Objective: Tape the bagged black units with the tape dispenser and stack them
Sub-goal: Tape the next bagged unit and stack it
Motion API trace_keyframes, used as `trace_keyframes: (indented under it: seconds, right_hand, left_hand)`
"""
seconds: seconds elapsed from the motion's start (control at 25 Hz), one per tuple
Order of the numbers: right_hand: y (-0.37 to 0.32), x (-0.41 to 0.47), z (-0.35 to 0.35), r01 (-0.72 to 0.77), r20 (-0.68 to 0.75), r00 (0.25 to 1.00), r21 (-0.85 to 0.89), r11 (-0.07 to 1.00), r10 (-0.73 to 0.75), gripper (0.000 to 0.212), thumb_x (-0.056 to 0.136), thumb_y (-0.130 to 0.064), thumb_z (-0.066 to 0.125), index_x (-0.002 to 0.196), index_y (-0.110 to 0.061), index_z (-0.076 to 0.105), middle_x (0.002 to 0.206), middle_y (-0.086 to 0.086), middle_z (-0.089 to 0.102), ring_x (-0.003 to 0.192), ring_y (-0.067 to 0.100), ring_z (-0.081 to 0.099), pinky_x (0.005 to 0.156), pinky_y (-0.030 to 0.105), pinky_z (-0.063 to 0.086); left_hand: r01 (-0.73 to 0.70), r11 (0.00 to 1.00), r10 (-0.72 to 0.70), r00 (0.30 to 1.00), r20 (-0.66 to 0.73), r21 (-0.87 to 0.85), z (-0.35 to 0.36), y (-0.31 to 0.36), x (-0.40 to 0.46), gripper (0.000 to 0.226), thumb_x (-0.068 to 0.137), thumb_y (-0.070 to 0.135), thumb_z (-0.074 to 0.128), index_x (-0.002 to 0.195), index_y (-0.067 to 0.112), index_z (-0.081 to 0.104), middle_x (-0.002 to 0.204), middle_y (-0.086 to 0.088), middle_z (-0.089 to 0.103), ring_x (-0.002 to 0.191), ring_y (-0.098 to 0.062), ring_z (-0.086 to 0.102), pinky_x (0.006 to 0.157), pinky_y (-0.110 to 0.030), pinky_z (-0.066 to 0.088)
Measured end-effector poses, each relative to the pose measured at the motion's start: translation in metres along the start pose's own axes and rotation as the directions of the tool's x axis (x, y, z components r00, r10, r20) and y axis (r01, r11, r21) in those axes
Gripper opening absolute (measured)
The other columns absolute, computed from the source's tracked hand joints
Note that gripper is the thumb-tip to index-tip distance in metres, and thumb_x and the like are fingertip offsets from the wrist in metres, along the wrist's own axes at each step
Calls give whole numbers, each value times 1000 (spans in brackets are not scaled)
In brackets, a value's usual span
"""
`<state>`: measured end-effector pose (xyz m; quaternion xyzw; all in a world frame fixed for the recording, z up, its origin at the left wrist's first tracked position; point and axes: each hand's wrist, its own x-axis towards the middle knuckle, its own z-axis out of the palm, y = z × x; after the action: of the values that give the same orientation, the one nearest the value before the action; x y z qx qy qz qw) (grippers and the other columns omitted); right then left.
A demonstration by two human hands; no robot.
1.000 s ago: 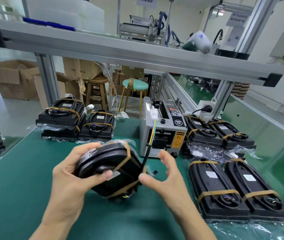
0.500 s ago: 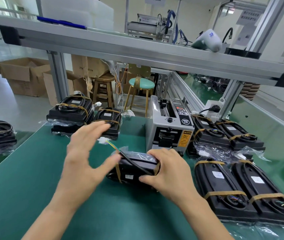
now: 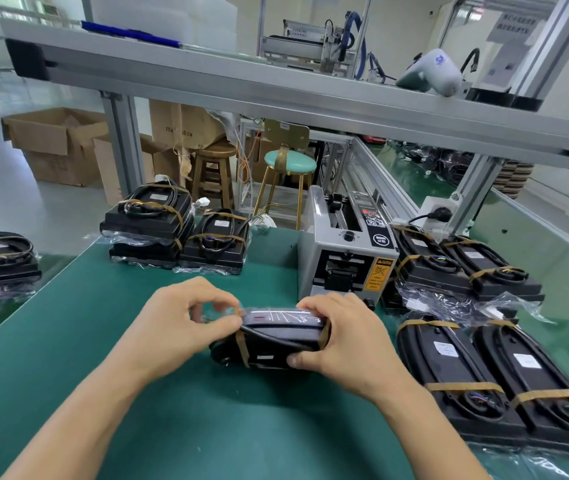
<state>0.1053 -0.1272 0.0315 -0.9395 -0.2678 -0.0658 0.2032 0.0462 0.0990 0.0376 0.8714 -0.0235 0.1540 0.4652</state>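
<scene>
Green bench (image 3: 68,341): unit (image 3: 276,341) seemingly between both grips.

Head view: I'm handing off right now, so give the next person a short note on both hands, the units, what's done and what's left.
Left hand: pinches the bag and tape at the left end of the black unit.
Right hand: grips its right end.
The unit sits on edge on the green mat, in front of the tape dispenser.
Done: two tape bands are already on this unit; taped units lie stacked at back left and to the right.
Left: press the tape down if needed, then stack this unit.
</scene>
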Motion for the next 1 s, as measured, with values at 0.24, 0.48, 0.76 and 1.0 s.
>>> trace_keyframes:
  seconds: [0.24, 0.48, 0.76, 1.0]
  right_hand:
    - [0, 9, -9, 71, -32, 997, 189, 979, -66, 25, 82, -44, 70, 106, -37, 70, 109, -22, 62, 110, -3, 50, 108, 36, 22]
    - [-11, 12, -4, 275, -195, 946, 62, 959, -258, 10, 85, -20, 68, 77, -15, 72, 88, -7, 67, 78, 15, 64, 70, 35, 52]
    - [-22, 14, 3, 203, -226, 943, -193, 960, -245, 10, 89, -7, 58, 79, -9, 58, 81, 4, 59, 62, 24, 52, 60, 26, 14]
    - [-29, 34, 1, 3, 103, 995, -184, 983, 17, 16, 99, -11, 39, 106, -8, 53, 114, 8, 52, 103, 30, 51, 74, 37, 34]
  left_hand:
    - [-104, 991, 95, 990, 106, 88, 2, 5, 5, 40, 62, -5, 78, 79, 30, 72, 86, 9, 63, 91, -7, 57, 83, -13, 38]
    - [-131, 991, 129, 987, 96, 12, 6, 1, 5, 34, 63, -6, 80, 81, 22, 73, 92, 11, 67, 88, -9, 63, 82, -19, 48]
    - [-51, 997, 53, 998, 40, -57, 11, 1, 3, 11, 69, 25, 83, 72, 29, 73, 80, 9, 68, 68, -8, 59, 66, -17, 44]
    - [15, 997, -18, 999, 42, 81, 22, 13, 15, 14, 68, 35, 80, 63, 30, 67, 68, 8, 60, 63, -12, 52, 70, -33, 47]
